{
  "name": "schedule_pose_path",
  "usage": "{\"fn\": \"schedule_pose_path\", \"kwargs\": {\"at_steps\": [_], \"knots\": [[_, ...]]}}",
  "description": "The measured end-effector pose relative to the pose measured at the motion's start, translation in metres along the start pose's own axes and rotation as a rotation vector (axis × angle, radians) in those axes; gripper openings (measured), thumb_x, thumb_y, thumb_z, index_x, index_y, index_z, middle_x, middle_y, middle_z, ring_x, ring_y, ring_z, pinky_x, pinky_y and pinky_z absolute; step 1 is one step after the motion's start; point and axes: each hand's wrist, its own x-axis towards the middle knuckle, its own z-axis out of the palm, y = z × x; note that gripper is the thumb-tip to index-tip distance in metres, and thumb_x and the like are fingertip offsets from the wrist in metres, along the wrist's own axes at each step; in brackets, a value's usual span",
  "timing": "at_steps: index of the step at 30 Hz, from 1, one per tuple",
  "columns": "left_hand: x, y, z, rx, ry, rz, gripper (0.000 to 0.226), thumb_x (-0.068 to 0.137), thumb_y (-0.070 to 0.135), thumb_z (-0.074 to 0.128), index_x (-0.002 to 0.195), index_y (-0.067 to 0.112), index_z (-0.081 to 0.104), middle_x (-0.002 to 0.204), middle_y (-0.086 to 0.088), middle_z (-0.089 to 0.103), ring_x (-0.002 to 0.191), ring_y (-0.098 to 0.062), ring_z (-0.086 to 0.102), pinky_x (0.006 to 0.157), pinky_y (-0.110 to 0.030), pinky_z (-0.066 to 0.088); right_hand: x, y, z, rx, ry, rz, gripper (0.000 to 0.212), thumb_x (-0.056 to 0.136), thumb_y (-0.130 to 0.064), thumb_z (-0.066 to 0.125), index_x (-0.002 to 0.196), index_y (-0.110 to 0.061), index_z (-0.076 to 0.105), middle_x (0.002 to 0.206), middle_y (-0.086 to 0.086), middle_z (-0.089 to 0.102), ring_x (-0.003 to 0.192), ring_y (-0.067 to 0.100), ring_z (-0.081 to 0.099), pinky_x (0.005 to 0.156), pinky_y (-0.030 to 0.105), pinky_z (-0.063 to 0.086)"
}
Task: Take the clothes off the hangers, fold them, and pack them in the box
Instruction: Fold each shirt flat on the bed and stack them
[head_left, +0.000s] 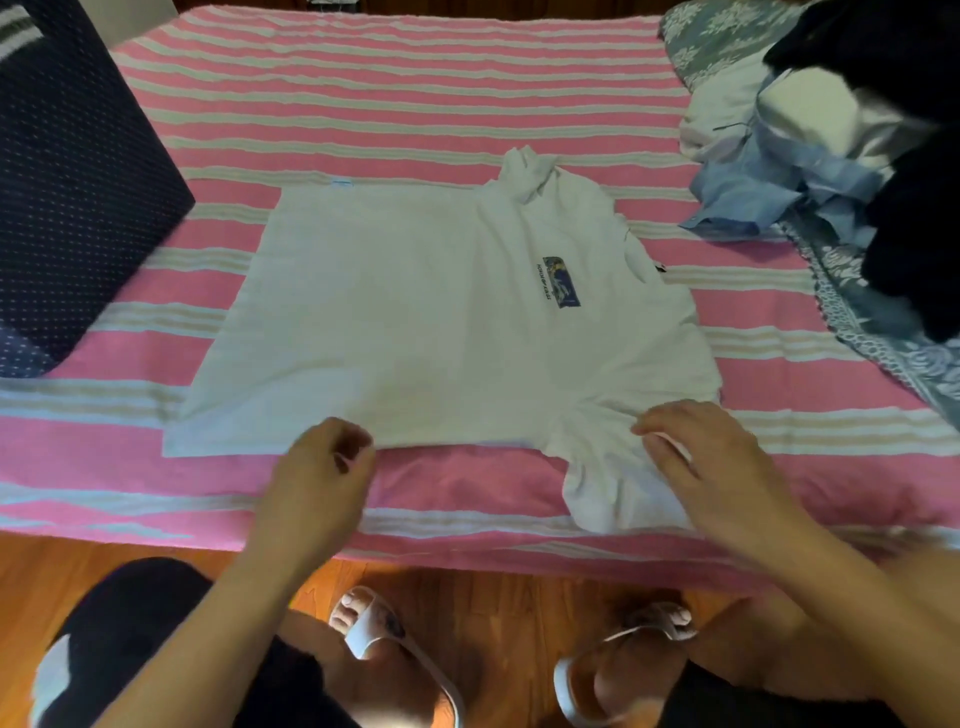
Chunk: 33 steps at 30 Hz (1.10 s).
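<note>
One white T-shirt lies spread flat on the striped bed, collar toward my right, hem toward the dark dotted box on my left. I have my left hand at the near edge of the shirt body, its fingers curled in loosely; I can't tell whether they pinch the cloth or hold nothing. My right hand rests on the near sleeve, fingers nearly straight and pressing the fabric down. I judge the fold is only starting. To do it well, I'd flatten the sleeve first, then take the near edge at two points and carry it over evenly so the side stays straight. The far sleeve is bunched and needs smoothing too. More clothes wait heaped at the right.
</note>
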Motion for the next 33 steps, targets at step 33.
{"fn": "schedule_pose_path", "kwargs": {"at_steps": [33], "knots": [[-0.071, 0.072, 0.141, -0.366, -0.214, 0.204, 0.04, 0.094, 0.009, 0.064, 0.118, 0.04, 0.057, 0.112, 0.025, 0.061, 0.098, 0.001, 0.06, 0.075, -0.014, 0.049, -0.075, 0.022, -0.008, 0.864, -0.223, 0.995, 0.03, 0.095, -0.029, 0.068, 0.12, -0.023, 0.05, 0.106, 0.007, 0.07, 0.089, 0.022, 0.073, 0.075, 0.034, 0.06]]}}
